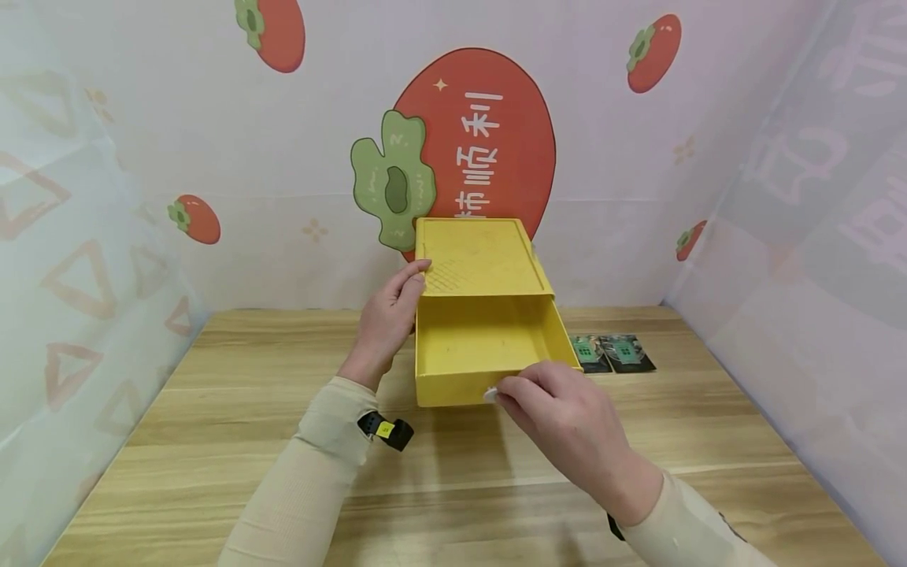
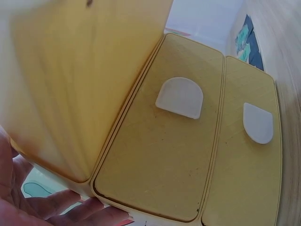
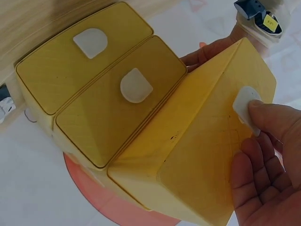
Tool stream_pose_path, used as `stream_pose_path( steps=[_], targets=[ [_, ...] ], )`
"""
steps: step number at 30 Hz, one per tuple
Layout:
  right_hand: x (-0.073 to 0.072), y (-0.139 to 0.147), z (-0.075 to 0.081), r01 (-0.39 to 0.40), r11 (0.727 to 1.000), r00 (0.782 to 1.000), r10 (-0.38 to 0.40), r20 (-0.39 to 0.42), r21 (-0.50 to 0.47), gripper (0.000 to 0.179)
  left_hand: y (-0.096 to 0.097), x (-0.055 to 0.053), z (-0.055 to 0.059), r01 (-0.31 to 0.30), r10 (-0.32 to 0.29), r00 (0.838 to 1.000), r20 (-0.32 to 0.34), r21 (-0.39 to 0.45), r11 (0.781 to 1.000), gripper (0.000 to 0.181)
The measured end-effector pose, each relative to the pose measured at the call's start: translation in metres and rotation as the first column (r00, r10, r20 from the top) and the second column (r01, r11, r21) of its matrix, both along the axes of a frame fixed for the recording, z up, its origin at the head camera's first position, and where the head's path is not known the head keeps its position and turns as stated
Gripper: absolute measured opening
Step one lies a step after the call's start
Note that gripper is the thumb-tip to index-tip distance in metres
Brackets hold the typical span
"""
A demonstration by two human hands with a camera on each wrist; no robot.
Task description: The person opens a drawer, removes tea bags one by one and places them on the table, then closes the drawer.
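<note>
A yellow drawer cabinet (image 1: 482, 244) with three stacked drawers stands on the wooden table. Its top drawer (image 1: 489, 339) is pulled partway out, and the visible inside holds nothing. My right hand (image 1: 567, 421) pinches the white pull tab (image 3: 244, 104) on that drawer's front between thumb and fingers. Along the cabinet's left side lies my left hand (image 1: 390, 315), its fingers (image 2: 106, 218) fairly straight against the wall near the upper front corner. In the left wrist view, the middle drawer (image 2: 155, 150) and the bottom drawer (image 2: 244, 174) are closed, each with a white tab.
Two dark flat packets with green prints, a left packet (image 1: 592, 354) and a right packet (image 1: 627, 353), lie on the table (image 1: 708, 441) to the cabinet's right. A printed cloth backdrop (image 1: 298, 157) rises behind and at both sides.
</note>
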State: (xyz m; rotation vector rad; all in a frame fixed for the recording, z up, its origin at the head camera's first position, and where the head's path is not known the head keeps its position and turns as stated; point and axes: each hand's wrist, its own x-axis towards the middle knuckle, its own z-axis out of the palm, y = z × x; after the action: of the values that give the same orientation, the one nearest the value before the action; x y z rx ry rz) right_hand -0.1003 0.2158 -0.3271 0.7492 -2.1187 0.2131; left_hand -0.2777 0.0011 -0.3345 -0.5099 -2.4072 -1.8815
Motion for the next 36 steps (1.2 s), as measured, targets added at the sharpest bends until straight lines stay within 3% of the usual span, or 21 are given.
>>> stream_pose_path(
  steps=[2, 6, 9, 26, 36],
  targets=[
    [-0.005, 0.000, 0.000, -0.009, 1.000, 1.000, 0.009, -0.023, -0.001, 0.021, 0.000, 0.000, 0.000, 0.001, -0.001, 1.000, 0.001, 0.001, 1.000, 0.041],
    [-0.012, 0.000, 0.001, 0.005, 1.000, 1.000, -0.005, 0.005, 0.002, 0.012, -0.001, 0.000, 0.000, 0.005, -0.005, 1.000, 0.003, -0.001, 1.000, 0.041],
    [-0.016, 0.001, 0.001, 0.026, 1.000, 0.999, -0.027, 0.045, 0.010, 0.018, -0.001, 0.000, 0.000, 0.004, -0.004, 1.000, 0.004, -0.004, 1.000, 0.041],
    [-0.044, 0.004, 0.004, 0.071, 0.997, 0.993, -0.072, 0.094, 0.015, 0.021, -0.002, 0.002, 0.002, 0.016, -0.016, 0.999, 0.028, 0.003, 1.000, 0.048],
    [-0.062, 0.005, 0.002, 0.092, 0.996, 0.993, -0.092, 0.068, 0.006, 0.017, -0.003, 0.003, 0.002, 0.020, -0.020, 0.999, 0.026, 0.001, 1.000, 0.049]
  ],
)
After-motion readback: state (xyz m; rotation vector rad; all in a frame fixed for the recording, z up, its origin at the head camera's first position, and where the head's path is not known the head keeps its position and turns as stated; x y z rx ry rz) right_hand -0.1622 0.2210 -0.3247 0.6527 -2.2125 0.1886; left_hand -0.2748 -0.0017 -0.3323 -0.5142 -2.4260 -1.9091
